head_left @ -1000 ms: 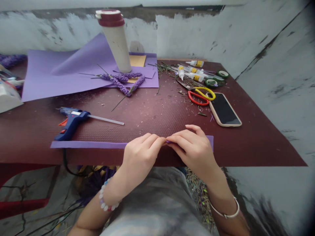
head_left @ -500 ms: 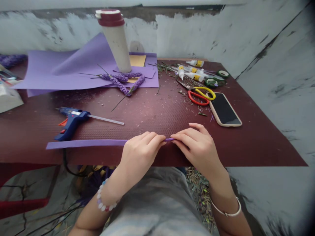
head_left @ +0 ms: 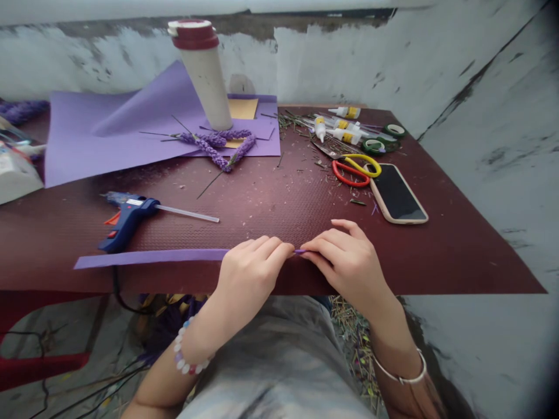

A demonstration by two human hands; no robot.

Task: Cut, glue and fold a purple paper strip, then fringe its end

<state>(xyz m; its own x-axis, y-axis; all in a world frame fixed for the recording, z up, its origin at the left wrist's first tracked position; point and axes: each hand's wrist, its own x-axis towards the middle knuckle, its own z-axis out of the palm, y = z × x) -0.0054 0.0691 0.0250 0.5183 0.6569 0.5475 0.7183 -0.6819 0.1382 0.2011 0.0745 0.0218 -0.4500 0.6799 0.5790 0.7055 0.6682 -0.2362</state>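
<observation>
So the purple paper strip (head_left: pixel 152 257) is lying along the near side of the dark red table (head_left: pixel 271 198), long axis running pretty much left to right. Its flat free end points left, dipping a touch toward the table edge, just below the handle of the blue glue gun (head_left: pixel 124 224). Left hand (head_left: pixel 253 273) has thumb and fingertips pinched on the strip, right hand (head_left: pixel 349 262) is pinching it too, fingertips together, with one finger sticking up. Between them there's just a short, skinny bit showing, also running sideways. Can't tell what it's doing under the palms. Phone (head_left: pixel 399 195) and red-and-yellow-handled scissors (head_left: pixel 351 179) sit beyond the right hand.
</observation>
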